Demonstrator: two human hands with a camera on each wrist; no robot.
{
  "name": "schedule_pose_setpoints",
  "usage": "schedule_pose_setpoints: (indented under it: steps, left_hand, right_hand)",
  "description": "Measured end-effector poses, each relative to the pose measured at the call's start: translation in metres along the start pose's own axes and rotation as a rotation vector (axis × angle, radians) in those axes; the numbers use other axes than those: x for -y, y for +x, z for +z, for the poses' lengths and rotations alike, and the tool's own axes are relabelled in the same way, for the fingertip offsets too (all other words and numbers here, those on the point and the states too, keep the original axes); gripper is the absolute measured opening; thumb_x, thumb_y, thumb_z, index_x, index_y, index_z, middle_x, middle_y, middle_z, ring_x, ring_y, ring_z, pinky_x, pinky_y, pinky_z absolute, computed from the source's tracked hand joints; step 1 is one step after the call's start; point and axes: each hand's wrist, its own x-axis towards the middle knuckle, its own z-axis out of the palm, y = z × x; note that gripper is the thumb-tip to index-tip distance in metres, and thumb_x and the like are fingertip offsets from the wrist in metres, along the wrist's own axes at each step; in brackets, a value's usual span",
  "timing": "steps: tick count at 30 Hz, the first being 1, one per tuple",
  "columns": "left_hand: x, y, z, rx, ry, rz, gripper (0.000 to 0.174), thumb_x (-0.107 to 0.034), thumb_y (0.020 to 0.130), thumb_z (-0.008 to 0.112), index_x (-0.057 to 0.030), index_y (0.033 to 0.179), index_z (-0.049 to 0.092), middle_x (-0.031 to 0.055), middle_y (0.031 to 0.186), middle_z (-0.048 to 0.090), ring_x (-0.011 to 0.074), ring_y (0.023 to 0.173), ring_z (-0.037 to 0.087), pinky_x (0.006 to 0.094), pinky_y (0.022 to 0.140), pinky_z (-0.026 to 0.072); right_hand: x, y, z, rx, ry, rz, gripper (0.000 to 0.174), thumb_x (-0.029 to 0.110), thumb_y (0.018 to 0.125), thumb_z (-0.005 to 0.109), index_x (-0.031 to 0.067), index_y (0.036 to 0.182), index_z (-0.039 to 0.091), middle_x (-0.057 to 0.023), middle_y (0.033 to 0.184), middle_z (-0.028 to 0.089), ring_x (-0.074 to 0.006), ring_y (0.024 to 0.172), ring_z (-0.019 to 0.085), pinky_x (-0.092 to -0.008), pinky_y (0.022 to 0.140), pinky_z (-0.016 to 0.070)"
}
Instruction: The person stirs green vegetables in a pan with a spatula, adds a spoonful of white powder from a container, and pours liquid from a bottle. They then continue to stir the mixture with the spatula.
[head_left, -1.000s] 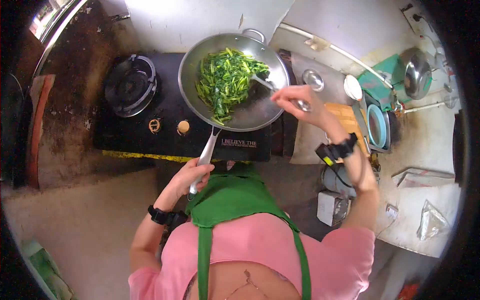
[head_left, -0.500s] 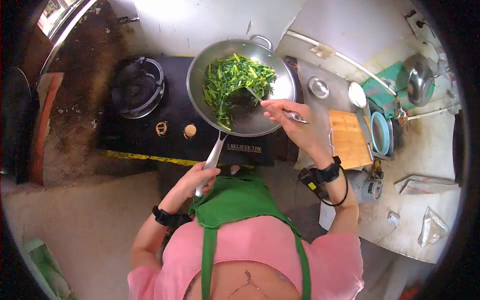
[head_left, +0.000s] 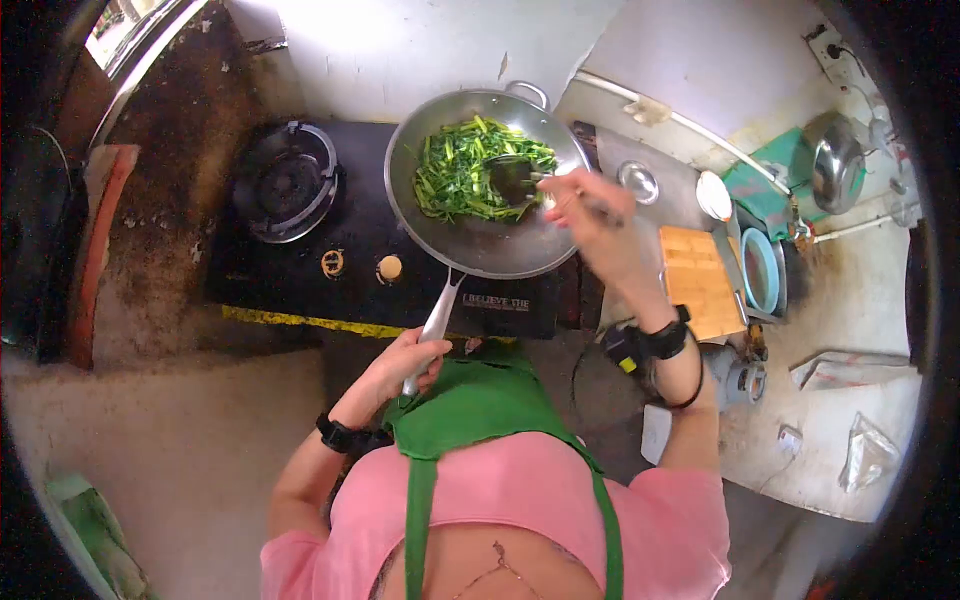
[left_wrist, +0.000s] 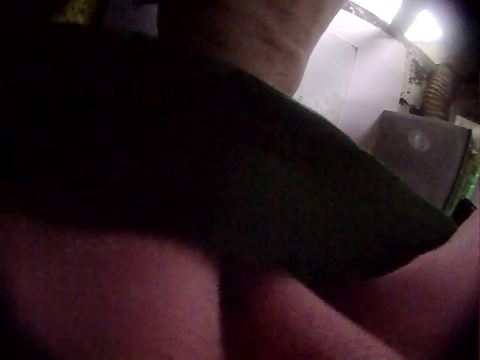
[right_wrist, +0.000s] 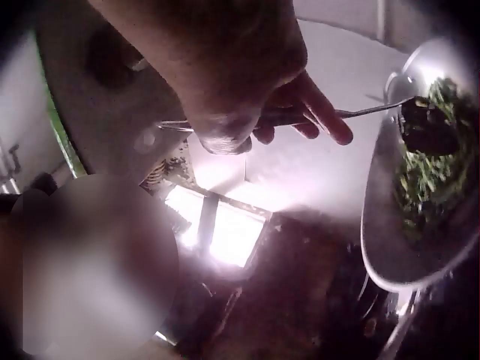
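A wok (head_left: pixel 480 262) stands on the right side of the black stove, holding chopped green leafy vegetables (head_left: pixel 450 170). My left hand (head_left: pixel 408 362) grips the wok's long metal handle (head_left: pixel 441 311) near its end. Over the wok's right side, my right hand (head_left: pixel 600 225) holds a metal spatula by its handle; the dark blade (head_left: pixel 512 180) lies among the greens. The right wrist view shows the hand (right_wrist: pixel 240 97) with fingers round the thin handle (right_wrist: pixel 367 111) and the blade (right_wrist: pixel 429 127) at the greens (right_wrist: pixel 427 187). The left wrist view is mostly dark cloth, its grip unseen.
An unused burner (head_left: pixel 287 183) is left of the wok, with two knobs in front. To the right are a small metal dish (head_left: pixel 638 182), a white bowl (head_left: pixel 713 195), a wooden board (head_left: pixel 700 285) with a knife beside it, and a blue basin (head_left: pixel 759 270).
The spatula blade has moved among the greens, which are now spread differently, with more along the wok's near left. My left hand keeps its grip on the handle. The head view has shifted slightly.
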Motion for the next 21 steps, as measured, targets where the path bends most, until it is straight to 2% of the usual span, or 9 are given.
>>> schedule_pose_setpoints:
  steps: [3, 5, 8, 10, 12, 13, 15, 18, 21]
  left_hand:
    - [-0.005, -0.004, 0.002, 0.009, -0.017, -0.02, 0.021, -0.019, 0.085, 0.058, -0.0066, 0.09, 0.042, 0.0013, 0.057, 0.046, 0.0101, 0.039, 0.04, 0.026, 0.036, 0.0312]
    - [-0.005, -0.003, 0.001, 0.008, 0.001, -0.023, 0.021, -0.019, 0.085, 0.058, -0.0064, 0.09, 0.042, 0.0014, 0.057, 0.046, 0.0103, 0.039, 0.041, 0.0261, 0.036, 0.0313]
    - [-0.004, -0.002, -0.001, 0.013, 0.005, -0.03, 0.022, -0.019, 0.085, 0.059, -0.0061, 0.091, 0.042, 0.0014, 0.057, 0.046, 0.0105, 0.04, 0.041, 0.0263, 0.036, 0.0316]
    - [-0.004, -0.003, 0.0, 0.013, -0.009, -0.029, 0.023, -0.019, 0.085, 0.059, -0.006, 0.091, 0.041, 0.0014, 0.056, 0.046, 0.0107, 0.04, 0.041, 0.0264, 0.036, 0.0318]
    - [-0.007, -0.005, 0.002, -0.027, 0.036, -0.048, 0.023, -0.019, 0.085, 0.059, -0.0063, 0.09, 0.041, 0.0015, 0.056, 0.046, 0.0108, 0.039, 0.041, 0.0268, 0.036, 0.0322]
    - [-0.004, -0.003, 0.001, -0.005, -0.003, -0.044, 0.022, -0.018, 0.085, 0.06, -0.0066, 0.088, 0.041, 0.0016, 0.056, 0.047, 0.0111, 0.038, 0.041, 0.0266, 0.036, 0.0332]
    - [-0.004, -0.003, 0.002, -0.009, 0.001, -0.045, 0.022, -0.018, 0.084, 0.06, -0.0066, 0.088, 0.041, 0.0017, 0.056, 0.047, 0.0112, 0.038, 0.042, 0.0265, 0.036, 0.0337]
    - [-0.008, -0.006, 0.004, -0.021, 0.018, -0.053, 0.023, -0.018, 0.084, 0.06, -0.0062, 0.087, 0.041, 0.0021, 0.056, 0.048, 0.0113, 0.039, 0.044, 0.0262, 0.036, 0.0347]
    - [-0.005, -0.005, 0.001, -0.042, 0.027, -0.059, 0.024, -0.019, 0.084, 0.061, -0.006, 0.087, 0.041, 0.0025, 0.057, 0.048, 0.0112, 0.039, 0.043, 0.0261, 0.036, 0.0345]
  right_hand:
    - [-0.014, 0.039, -0.018, -0.004, -0.154, 0.102, 0.028, 0.027, 0.09, 0.056, 0.0008, 0.081, 0.061, -0.0038, 0.068, 0.061, -0.0084, 0.061, 0.06, -0.0243, 0.054, 0.0484]
    - [-0.031, 0.064, -0.015, -0.062, -0.404, -0.007, 0.033, 0.031, 0.087, 0.055, -0.0003, 0.076, 0.057, -0.0192, 0.062, 0.058, -0.0346, 0.062, 0.062, -0.0408, 0.057, 0.0465]
    - [-0.041, 0.093, -0.013, -0.098, -0.457, 0.044, 0.034, 0.033, 0.085, 0.054, -0.0001, 0.078, 0.058, -0.0242, 0.068, 0.056, -0.0423, 0.072, 0.058, -0.0465, 0.062, 0.0461]
    - [-0.07, 0.109, -0.022, -0.138, -0.405, 0.033, 0.033, 0.032, 0.086, 0.055, -0.0008, 0.08, 0.058, -0.0234, 0.07, 0.061, -0.0395, 0.064, 0.062, -0.0441, 0.057, 0.0498]
    - [-0.107, 0.117, -0.041, -0.142, 0.381, 0.431, 0.035, 0.036, 0.087, 0.056, 0.002, 0.08, 0.053, -0.0131, 0.071, 0.063, -0.0246, 0.049, 0.062, -0.0312, 0.047, 0.0537]
    - [-0.132, 0.116, -0.056, -0.091, 0.496, 0.495, 0.03, 0.034, 0.087, 0.056, 0.004, 0.082, 0.052, -0.0212, 0.085, 0.065, -0.0311, 0.056, 0.065, -0.035, 0.055, 0.0582]
    - [-0.2, 0.102, -0.049, -0.009, 0.866, 0.526, 0.031, 0.035, 0.088, 0.056, 0.0054, 0.079, 0.052, -0.0258, 0.096, 0.063, -0.037, 0.072, 0.066, -0.0384, 0.059, 0.0588]
    - [-0.199, 0.081, -0.032, 0.083, 1.019, 0.472, 0.032, 0.033, 0.091, 0.051, 0.0045, 0.077, 0.053, -0.0254, 0.101, 0.063, -0.0347, 0.078, 0.067, -0.0346, 0.063, 0.0592]
    - [-0.16, 0.075, -0.042, 0.149, 0.92, 0.362, 0.031, 0.031, 0.092, 0.051, 0.0034, 0.077, 0.055, -0.0234, 0.103, 0.063, -0.0324, 0.082, 0.067, -0.0321, 0.066, 0.0584]
